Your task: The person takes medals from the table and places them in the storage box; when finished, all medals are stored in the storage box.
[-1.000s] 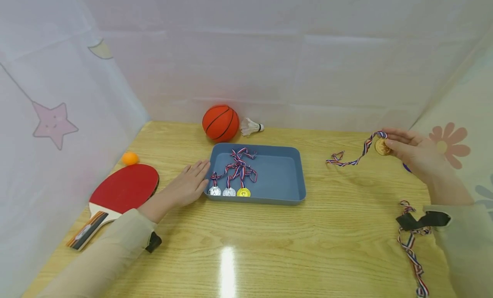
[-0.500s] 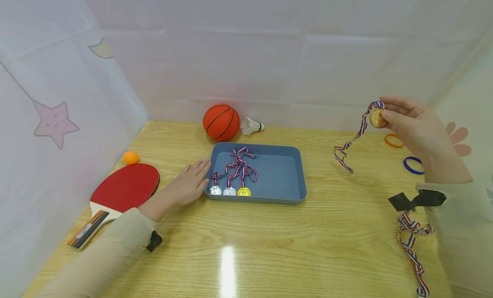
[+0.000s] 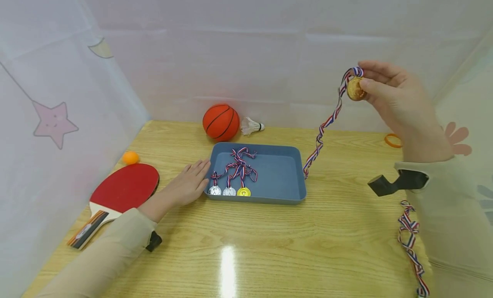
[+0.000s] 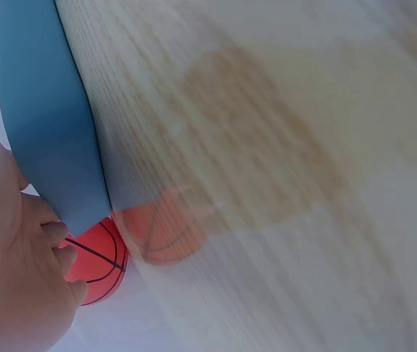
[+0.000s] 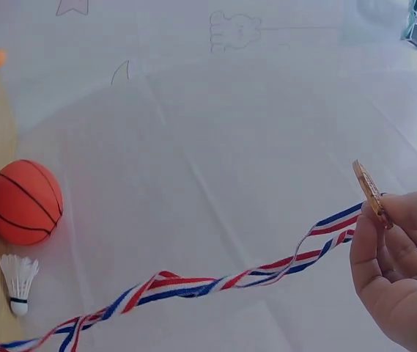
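Observation:
High on the right, my right hand (image 3: 400, 97) pinches a gold medal (image 3: 356, 89) between thumb and fingers. Its twisted red, white and blue ribbon (image 3: 320, 137) hangs down to the right rim of the blue-grey tray (image 3: 254, 200). In the right wrist view the medal (image 5: 370, 192) appears edge-on. My left hand (image 3: 186, 184) lies with straight fingers against the tray's left wall, also seen in the left wrist view beside the tray side (image 4: 47, 110). Inside the tray are two silver medals (image 3: 229, 191) and a yellow-gold medal (image 3: 244, 192), their ribbons tangled behind them.
Behind the tray sit a small basketball (image 3: 221, 122) and a shuttlecock (image 3: 252, 126). At left lie a red table tennis bat (image 3: 125, 187) and an orange ball (image 3: 130, 157). Another striped ribbon (image 3: 412, 246) and an orange ring (image 3: 393, 140) are at right.
My right hand has lifted the gold medal up and leftward; its ribbon now trails to the tray's right edge. The left hand and the tray have stayed put.

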Action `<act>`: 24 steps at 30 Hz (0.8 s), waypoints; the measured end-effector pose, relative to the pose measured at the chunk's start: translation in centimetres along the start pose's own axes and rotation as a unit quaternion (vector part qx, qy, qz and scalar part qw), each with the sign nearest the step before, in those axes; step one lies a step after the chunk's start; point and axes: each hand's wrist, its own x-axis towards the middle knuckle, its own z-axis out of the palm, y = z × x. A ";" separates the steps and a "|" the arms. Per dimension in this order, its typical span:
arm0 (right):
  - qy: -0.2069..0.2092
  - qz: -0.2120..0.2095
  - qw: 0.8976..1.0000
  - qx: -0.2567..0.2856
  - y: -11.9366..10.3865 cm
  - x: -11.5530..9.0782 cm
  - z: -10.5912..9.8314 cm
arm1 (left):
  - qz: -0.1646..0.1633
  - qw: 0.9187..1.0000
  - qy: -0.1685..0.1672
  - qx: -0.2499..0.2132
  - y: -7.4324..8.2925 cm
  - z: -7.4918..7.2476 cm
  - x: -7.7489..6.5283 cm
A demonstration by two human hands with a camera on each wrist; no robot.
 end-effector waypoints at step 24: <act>-0.045 0.064 0.982 -0.171 8.5 4.5 6.4 | 0.001 1.000 0.003 -0.004 0.1 0.0 -0.1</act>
